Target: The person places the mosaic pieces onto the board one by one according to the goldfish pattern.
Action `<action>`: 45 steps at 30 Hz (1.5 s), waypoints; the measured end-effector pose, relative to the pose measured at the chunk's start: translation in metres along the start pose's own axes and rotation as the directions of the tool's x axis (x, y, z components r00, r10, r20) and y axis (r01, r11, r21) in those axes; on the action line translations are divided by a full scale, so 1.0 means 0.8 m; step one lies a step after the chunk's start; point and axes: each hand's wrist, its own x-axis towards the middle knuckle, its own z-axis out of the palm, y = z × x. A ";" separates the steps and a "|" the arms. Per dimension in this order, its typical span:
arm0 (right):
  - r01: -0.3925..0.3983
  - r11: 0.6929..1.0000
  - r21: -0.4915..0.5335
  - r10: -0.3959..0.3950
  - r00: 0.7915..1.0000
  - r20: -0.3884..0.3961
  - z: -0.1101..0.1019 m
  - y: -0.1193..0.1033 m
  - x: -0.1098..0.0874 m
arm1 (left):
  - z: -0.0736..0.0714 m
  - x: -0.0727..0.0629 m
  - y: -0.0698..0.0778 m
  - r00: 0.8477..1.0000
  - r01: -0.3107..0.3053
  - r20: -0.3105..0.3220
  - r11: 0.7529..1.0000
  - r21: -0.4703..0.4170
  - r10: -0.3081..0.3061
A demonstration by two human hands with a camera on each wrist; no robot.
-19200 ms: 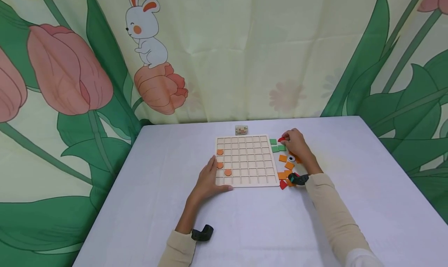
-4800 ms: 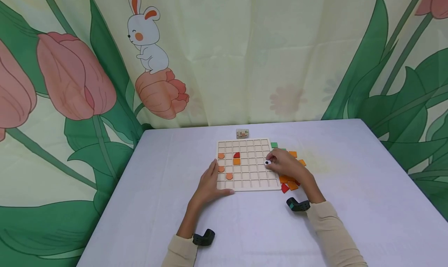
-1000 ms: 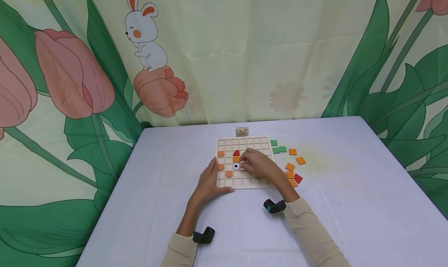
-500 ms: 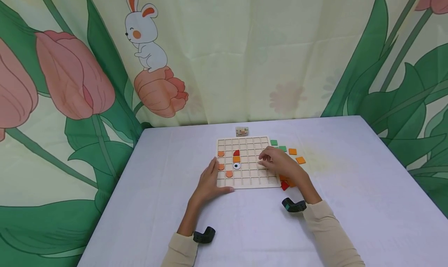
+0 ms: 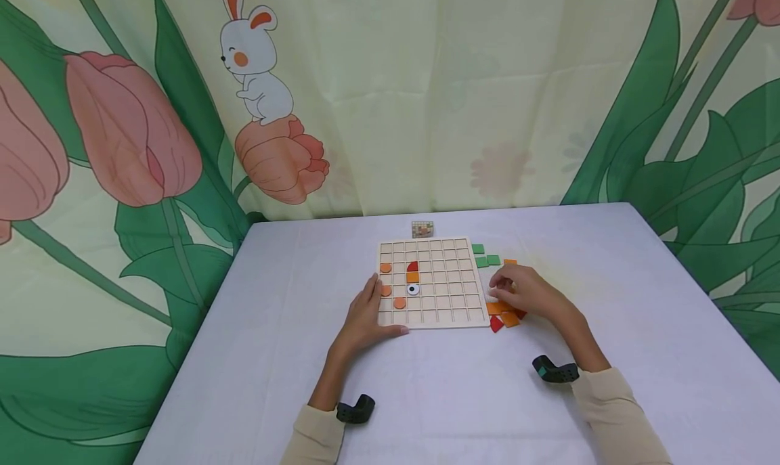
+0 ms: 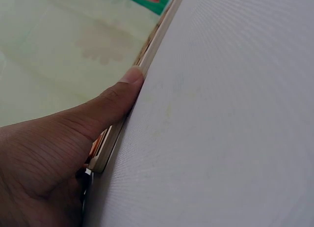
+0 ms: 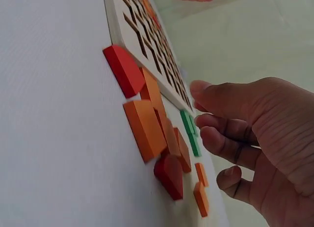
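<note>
My left hand (image 5: 358, 319) steadies the pale wooden grid board (image 5: 447, 296) at its near left corner. Its fingers lie along the left edge, and in the left wrist view the straight thumb (image 6: 115, 101) touches the front edge. On the board sit a red rounded piece (image 5: 412, 267), an orange square (image 5: 412, 277) and a white eye disc (image 5: 413, 290) in one column, plus three orange discs (image 5: 399, 303) nearer the left. Loosely bent and holding nothing, my right hand (image 5: 525, 292) hovers over orange tiles (image 7: 144, 131) and red pieces (image 7: 169, 177) right of the board, hiding some.
Several green squares (image 5: 492, 260) lie by the board's far right corner. A small patterned card (image 5: 422, 229) stands behind the board. White cloth (image 5: 274, 302) covers the table, and a printed curtain (image 5: 390, 113) hangs beyond its back edge.
The white eye disc, carried in the right hand earlier, now sits below the orange square. The right hand has let go and moved right to the loose tiles. The left hand stays put.
</note>
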 end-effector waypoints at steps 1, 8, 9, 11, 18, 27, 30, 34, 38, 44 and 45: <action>-0.008 1.000 -0.003 0.008 1.000 0.000 -0.002 0.003 -0.004 | 0.000 0.000 0.000 1.000 0.003 0.000 1.000 -0.001 -0.003; -0.071 0.997 0.027 0.070 0.997 0.022 -0.016 0.025 -0.030 | 0.001 0.000 0.001 1.000 0.017 0.001 1.000 -0.006 -0.017; -0.089 0.996 0.032 0.087 0.996 0.035 -0.018 0.027 -0.034 | 0.001 0.000 0.001 1.000 0.017 0.001 1.000 -0.004 -0.017; -0.115 0.993 0.037 0.112 0.992 0.061 -0.020 0.031 -0.039 | 0.001 0.000 0.000 1.000 0.017 0.005 1.000 -0.002 -0.017; -0.136 0.988 0.068 0.127 0.985 0.119 -0.018 0.044 -0.049 | 0.001 -0.001 0.001 1.000 0.025 0.012 1.000 -0.009 -0.025; -0.120 0.990 0.073 0.111 0.986 0.121 -0.012 0.043 -0.046 | -0.002 -0.002 0.001 1.000 0.030 0.009 0.999 -0.014 -0.030; -0.128 0.990 0.063 0.120 0.985 0.124 -0.013 0.040 -0.045 | -0.001 -0.001 0.000 1.000 0.030 0.008 0.999 -0.017 -0.030; -0.133 0.989 0.057 0.125 0.985 0.121 -0.016 0.036 -0.044 | -0.001 0.001 -0.003 1.000 0.017 0.005 1.000 -0.009 -0.017; -0.112 0.992 0.051 0.106 0.989 0.105 -0.017 0.036 -0.044 | -0.001 0.001 -0.003 1.000 -0.001 0.003 1.000 -0.004 0.002; -0.114 0.993 0.039 0.112 0.992 0.059 -0.015 0.039 -0.045 | 0.000 0.001 -0.002 1.000 0.000 0.001 1.000 -0.022 0.000; -0.121 0.992 0.040 0.119 0.992 0.049 -0.014 0.040 -0.045 | 0.000 0.001 -0.002 1.000 -0.002 -0.001 1.000 -0.021 0.002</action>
